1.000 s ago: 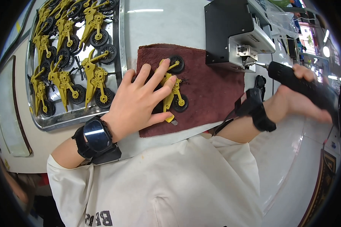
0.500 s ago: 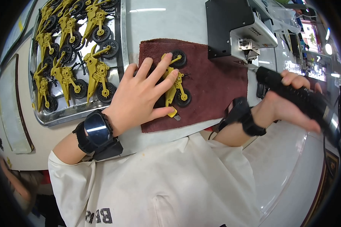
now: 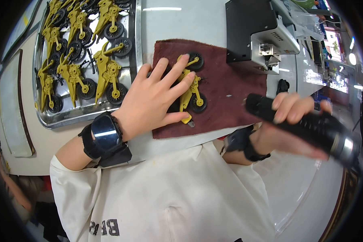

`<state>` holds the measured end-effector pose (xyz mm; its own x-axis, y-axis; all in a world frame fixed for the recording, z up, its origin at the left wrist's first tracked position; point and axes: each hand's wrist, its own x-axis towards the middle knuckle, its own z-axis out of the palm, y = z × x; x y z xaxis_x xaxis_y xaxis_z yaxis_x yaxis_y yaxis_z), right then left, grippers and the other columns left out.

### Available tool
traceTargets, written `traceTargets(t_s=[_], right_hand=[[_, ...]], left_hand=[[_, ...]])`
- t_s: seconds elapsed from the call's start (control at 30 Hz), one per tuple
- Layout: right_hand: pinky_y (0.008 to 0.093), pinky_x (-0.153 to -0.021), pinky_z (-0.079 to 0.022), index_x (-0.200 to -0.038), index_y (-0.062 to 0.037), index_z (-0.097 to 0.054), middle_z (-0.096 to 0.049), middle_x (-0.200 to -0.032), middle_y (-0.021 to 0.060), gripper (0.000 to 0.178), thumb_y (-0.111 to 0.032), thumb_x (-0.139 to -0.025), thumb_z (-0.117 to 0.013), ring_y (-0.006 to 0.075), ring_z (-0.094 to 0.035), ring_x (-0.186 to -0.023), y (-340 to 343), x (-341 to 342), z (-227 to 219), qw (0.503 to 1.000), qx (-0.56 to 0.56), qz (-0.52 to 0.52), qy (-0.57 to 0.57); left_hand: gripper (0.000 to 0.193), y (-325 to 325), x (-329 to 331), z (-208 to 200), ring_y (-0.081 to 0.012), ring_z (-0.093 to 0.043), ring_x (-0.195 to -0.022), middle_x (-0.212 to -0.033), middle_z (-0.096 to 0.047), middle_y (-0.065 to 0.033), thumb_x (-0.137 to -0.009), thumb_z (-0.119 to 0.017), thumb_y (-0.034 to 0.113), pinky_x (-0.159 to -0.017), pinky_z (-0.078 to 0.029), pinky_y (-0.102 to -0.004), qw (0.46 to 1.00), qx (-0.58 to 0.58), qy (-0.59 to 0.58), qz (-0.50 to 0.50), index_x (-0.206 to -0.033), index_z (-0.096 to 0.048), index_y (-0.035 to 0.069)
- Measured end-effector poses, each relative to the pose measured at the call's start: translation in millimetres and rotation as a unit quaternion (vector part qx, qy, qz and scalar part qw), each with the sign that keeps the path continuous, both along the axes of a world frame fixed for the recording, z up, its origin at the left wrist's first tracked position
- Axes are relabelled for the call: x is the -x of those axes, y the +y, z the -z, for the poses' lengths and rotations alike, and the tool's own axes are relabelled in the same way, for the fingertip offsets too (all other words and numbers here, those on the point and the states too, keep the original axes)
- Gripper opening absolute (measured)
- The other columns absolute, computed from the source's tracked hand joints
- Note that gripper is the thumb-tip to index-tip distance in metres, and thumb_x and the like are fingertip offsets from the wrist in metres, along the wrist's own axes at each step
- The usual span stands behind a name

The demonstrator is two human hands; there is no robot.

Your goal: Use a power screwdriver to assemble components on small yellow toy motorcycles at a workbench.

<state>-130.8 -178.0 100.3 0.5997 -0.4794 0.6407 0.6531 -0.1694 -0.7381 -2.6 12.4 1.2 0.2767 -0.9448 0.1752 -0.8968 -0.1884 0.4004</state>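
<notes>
Ref maroon cloth: far middle is free to pass. Left half blocked by left hand on yellow toy motorcycle; far-right corner, benchtop machine; near-right, right hand with black power screwdriver.

bike: toy motorcycle, yellow frame, two black spoked wheels; lying on its side on the red-brown cloth, one wheel nearer the person, one farther; partly hidden under the fingers of the left hand

yellow piece: small, grey tip; on the cloth at the left thumb, near the bike's nearer wheel

driver: black, cylindrical, silver band toward one end; gripped aslant in the right hand; blurred
</notes>
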Motion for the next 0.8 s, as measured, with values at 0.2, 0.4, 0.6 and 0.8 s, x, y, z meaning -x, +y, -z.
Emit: traceTargets(t_s=[0.2,0.4,0.6,0.8], right_hand=[[0.0374,-0.056,-0.041,-0.13,-0.0006,-0.032,-0.049,-0.07,0.0106,0.087,-0.071,-0.08,-0.043,0.0221,-0.049,-0.053,44.2,-8.0,15.3,0.977,0.073,-0.199,0.035],[0.0398,-0.056,-0.041,-0.132,-0.0019,-0.029,-0.05,-0.071,0.0135,0.092,-0.075,-0.077,-0.041,0.0258,-0.05,-0.053,47.9,-17.1,24.2,0.972,0.072,-0.221,0.039],[0.0401,-0.056,-0.041,-0.132,-0.0027,-0.03,-0.05,-0.071,0.0128,0.09,-0.074,-0.078,-0.042,0.0261,-0.05,-0.054,43.9,-22.2,21.8,0.964,0.068,-0.25,0.058],[0.0405,-0.055,-0.041,-0.129,-0.0026,-0.031,-0.05,-0.071,0.0123,0.089,-0.074,-0.077,-0.044,0.0262,-0.051,-0.054,47.0,-21.7,25.5,0.964,0.08,-0.246,0.059]], left_hand=[[0.077,-1.1,-1.4,1.9,-0.0336,-0.04,-0.113,-0.145,-0.029,-0.0123,-0.066,-0.072,0.045,-0.09,-0.035,-0.0416,1.0,0.004,0.003,-0.003,-0.13,-0.045,0.012],[0.079,1.7,0.3,5.8,-0.0321,-0.04,-0.113,-0.146,-0.029,-0.0123,-0.062,-0.075,0.044,-0.089,-0.035,-0.0404,1.0,0.02,0.012,-0.012,-0.129,-0.046,0.012],[0.079,0.4,-0.7,7.1,-0.0309,-0.04,-0.112,-0.146,-0.028,-0.0123,-0.06,-0.076,0.044,-0.087,-0.035,-0.0399,0.999,0.038,0.031,-0.005,-0.126,-0.047,0.011],[0.078,3.1,0.1,11.9,-0.0298,-0.04,-0.111,-0.146,-0.028,-0.0121,-0.06,-0.076,0.043,-0.086,-0.036,-0.0393,0.998,0.04,0.043,-0.013,-0.125,-0.048,0.011]])
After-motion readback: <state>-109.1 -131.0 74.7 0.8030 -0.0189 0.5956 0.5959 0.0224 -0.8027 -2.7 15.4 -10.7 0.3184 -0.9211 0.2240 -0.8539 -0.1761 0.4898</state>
